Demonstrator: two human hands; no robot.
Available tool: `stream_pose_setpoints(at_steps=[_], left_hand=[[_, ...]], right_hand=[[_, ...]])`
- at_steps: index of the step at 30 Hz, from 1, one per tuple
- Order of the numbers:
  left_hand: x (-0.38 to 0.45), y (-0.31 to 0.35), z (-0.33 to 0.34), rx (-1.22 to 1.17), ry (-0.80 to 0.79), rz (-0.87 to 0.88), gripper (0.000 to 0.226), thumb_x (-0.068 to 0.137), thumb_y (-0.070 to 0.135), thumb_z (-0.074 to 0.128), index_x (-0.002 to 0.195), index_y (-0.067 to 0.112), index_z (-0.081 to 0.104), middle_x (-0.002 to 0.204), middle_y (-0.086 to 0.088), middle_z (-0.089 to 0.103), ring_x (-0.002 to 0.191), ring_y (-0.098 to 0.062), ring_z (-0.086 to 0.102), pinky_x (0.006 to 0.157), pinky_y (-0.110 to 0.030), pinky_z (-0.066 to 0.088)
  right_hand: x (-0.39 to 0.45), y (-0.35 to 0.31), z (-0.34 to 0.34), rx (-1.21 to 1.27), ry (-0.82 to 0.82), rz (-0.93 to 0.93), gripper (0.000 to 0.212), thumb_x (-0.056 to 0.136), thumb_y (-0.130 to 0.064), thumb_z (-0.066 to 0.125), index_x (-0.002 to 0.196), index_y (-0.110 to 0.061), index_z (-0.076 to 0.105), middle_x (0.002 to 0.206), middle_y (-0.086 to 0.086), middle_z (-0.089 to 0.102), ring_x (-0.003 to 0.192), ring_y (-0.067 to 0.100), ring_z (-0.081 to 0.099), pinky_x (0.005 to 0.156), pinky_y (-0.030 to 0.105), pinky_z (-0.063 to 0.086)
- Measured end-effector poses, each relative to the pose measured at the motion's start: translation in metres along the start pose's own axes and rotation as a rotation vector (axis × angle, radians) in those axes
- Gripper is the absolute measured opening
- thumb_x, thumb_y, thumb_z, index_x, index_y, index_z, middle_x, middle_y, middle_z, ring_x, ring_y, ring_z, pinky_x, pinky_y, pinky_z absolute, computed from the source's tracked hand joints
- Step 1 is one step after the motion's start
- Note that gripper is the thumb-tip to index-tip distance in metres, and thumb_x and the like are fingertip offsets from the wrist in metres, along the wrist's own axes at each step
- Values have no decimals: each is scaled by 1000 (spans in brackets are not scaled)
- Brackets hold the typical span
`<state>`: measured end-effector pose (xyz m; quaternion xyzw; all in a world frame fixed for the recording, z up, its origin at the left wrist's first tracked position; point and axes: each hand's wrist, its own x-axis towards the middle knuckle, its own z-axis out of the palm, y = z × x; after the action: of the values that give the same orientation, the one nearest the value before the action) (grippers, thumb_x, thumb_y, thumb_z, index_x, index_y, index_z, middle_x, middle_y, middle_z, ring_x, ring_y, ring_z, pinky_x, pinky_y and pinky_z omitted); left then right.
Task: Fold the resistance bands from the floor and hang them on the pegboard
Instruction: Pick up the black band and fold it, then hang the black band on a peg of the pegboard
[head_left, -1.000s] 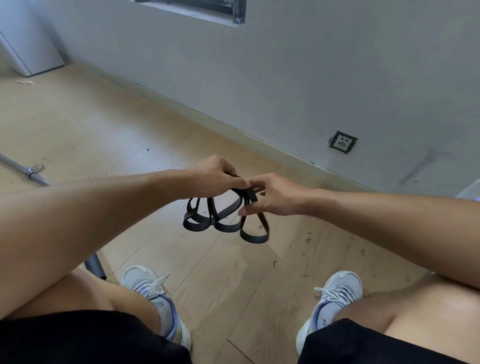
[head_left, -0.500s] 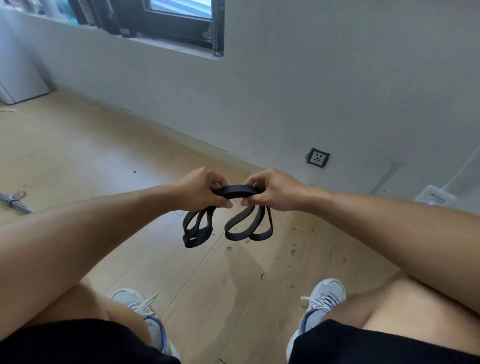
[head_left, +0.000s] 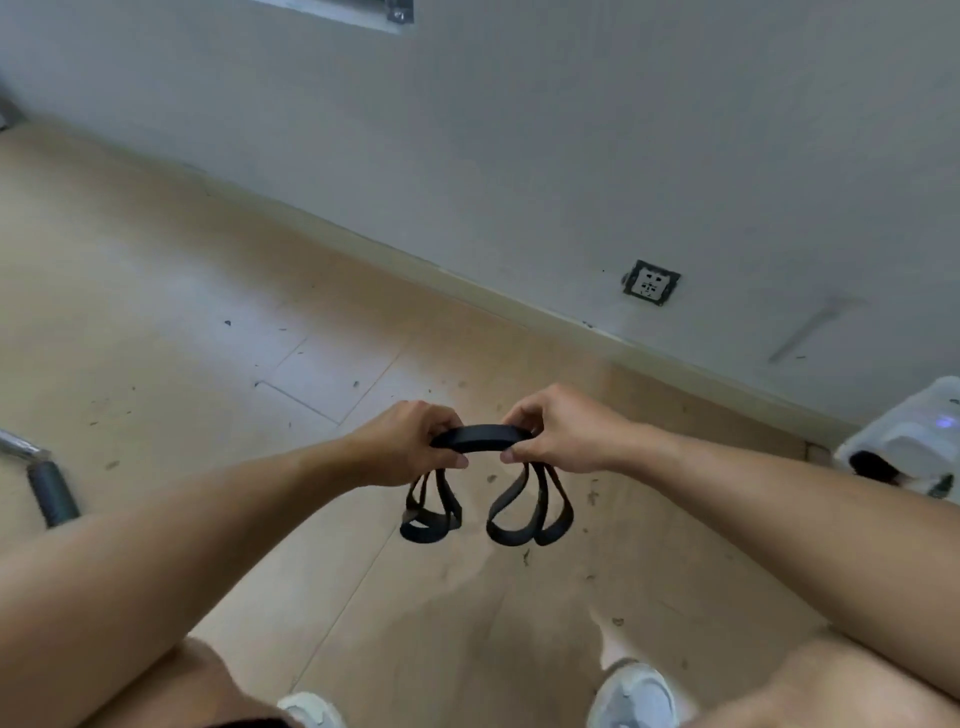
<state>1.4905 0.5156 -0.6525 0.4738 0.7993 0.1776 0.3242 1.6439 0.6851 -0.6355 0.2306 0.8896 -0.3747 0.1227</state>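
Note:
A black resistance band (head_left: 480, 437), folded into several loops, hangs in the air in front of me above the wooden floor. My left hand (head_left: 410, 441) grips its left end and my right hand (head_left: 561, 428) pinches its right end, with a short flat stretch of band between them. Loops dangle below each hand, one bunch under the left (head_left: 431, 512) and one under the right (head_left: 530, 514). No pegboard is in view.
A grey wall with a socket (head_left: 651, 282) runs behind the hands. A metal bar with a dark grip (head_left: 49, 491) lies on the floor at the left. A white plastic container (head_left: 909, 441) sits at the right edge. My knees and shoes fill the bottom.
My hands have drawn slightly apart, stretching a flat stretch of band between them, and the loops now hang in two separate bunches. The camera has tilted back down.

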Motion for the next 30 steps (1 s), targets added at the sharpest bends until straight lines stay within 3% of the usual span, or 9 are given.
stream_pose_setpoints(at_steps=[3,6,9,12,16,18,23,27,30], left_hand=[[34,-11,-3,-95,36,-49,12,87,32,76,97,29,70,83,5,74,80,-21,70,77,-41,58],[56,-9,-31,-327,161,-116,13,85,24,80,91,29,71,81,10,75,82,-4,69,72,-23,52],[53,16,-75,-487,236,-171,19,82,18,82,92,24,67,83,8,76,80,0,70,65,-12,46],[22,61,-128,-558,218,-199,23,81,17,84,93,20,65,86,4,76,79,-9,72,61,-17,53],[-32,150,-219,-620,108,-208,42,71,29,90,100,30,60,98,4,75,82,-20,75,72,-38,58],[-59,202,-270,-626,96,-180,47,73,37,89,107,31,57,97,5,75,86,-17,73,74,-31,51],[-127,327,-379,-637,61,-61,48,83,24,83,122,32,56,87,8,74,83,-7,72,78,-20,50],[-154,392,-424,-651,54,65,43,84,27,82,121,32,59,83,10,71,77,-13,71,74,-27,53],[-153,433,-441,-657,79,133,38,87,32,78,120,35,59,88,3,73,81,-13,69,74,-24,51]], right_hand=[[32,16,-2,64,26,94,14,86,-34,82,100,-30,80,88,-7,78,87,15,73,82,37,59],[58,11,-23,217,103,141,11,83,-29,83,93,-34,80,86,-12,78,85,7,73,82,30,60],[62,-20,-60,397,157,151,25,82,-21,84,103,-33,79,91,-13,80,84,4,75,84,27,59],[30,-66,-105,491,190,183,33,79,-16,83,105,-35,75,96,-14,78,81,-1,74,84,25,56],[-45,-149,-195,565,161,214,34,79,-14,82,101,-37,70,99,-12,73,91,4,71,82,25,52],[-88,-193,-249,631,162,235,38,80,-10,81,107,-32,68,104,-3,74,98,14,72,86,28,54],[-197,-288,-367,725,227,237,54,82,0,81,124,-28,64,106,10,75,97,18,75,93,32,58],[-256,-319,-428,726,323,206,56,82,-6,83,129,-31,65,97,0,70,99,16,73,97,33,57],[-280,-324,-464,754,402,192,55,83,-14,85,128,-37,64,102,5,72,104,18,73,98,33,57]])
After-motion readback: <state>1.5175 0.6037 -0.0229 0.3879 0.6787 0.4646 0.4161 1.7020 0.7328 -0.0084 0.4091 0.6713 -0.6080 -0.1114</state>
